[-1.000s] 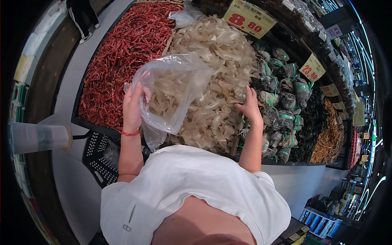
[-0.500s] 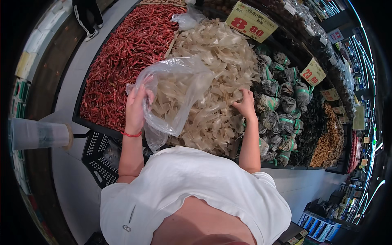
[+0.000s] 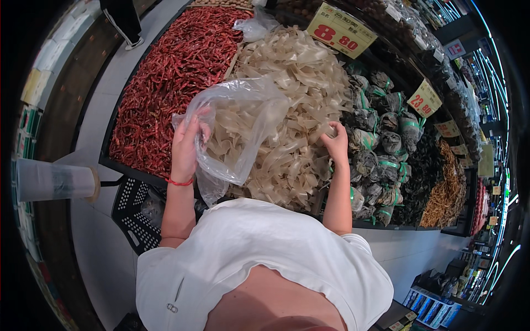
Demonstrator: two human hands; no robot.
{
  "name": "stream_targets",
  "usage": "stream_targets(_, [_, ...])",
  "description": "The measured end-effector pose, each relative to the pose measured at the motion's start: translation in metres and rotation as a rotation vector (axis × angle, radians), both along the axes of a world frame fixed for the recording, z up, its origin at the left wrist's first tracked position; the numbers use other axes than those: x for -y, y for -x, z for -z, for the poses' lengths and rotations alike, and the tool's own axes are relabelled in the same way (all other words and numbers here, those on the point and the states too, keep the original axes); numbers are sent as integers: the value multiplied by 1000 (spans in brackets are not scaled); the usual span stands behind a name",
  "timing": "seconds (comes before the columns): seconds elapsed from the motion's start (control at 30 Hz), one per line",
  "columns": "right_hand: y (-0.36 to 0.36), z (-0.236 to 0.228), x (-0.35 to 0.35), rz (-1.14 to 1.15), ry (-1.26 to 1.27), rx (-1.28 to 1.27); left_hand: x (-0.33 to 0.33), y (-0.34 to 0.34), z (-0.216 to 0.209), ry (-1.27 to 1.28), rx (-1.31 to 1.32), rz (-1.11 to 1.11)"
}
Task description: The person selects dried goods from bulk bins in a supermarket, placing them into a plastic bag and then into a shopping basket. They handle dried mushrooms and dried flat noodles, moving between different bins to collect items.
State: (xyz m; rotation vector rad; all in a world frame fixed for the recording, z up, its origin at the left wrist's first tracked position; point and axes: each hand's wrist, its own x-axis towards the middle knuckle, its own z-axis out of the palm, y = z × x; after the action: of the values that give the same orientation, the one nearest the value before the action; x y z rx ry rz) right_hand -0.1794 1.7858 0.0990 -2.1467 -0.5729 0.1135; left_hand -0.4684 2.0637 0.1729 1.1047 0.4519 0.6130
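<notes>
My left hand (image 3: 185, 146), a red cord at its wrist, grips the rim of a clear plastic bag (image 3: 223, 170). The bag's mouth gapes above a heap of pale, translucent dried noodle strips (image 3: 301, 63). At the right side of that heap is my right hand (image 3: 338, 146), thumb and fingers curled together in a pinch. A small pale piece shows between its fingertips, apparently a dried noodle strip. Close to the right hand lie grey dried bundles (image 3: 381, 160) tied with green bands.
Dried red chilies (image 3: 160, 83) fill the left section of the display. Price signs (image 3: 342, 30) stand along its back. A black perforated basket (image 3: 135, 215) is at the lower left, near a clear plastic cylinder (image 3: 55, 180). A person's legs (image 3: 122, 19) show at the upper left.
My right hand has drawn slightly up and back from the noodle strips, its fingers closer together. The left hand and bag have barely moved. The person at the upper left has shifted.
</notes>
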Motion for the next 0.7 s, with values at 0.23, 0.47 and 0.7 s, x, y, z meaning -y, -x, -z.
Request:
stream_targets(0.23, [-2,0,-1,28,-195,-83,0,1,1,15,15,-1])
stream_targets(0.47, [1,-5,-7,65,-294,-210,0,1,1,6,22,2])
stream_targets(0.7, [10,-12,-15,116,-385,-203,0,2,0,22,11,-10])
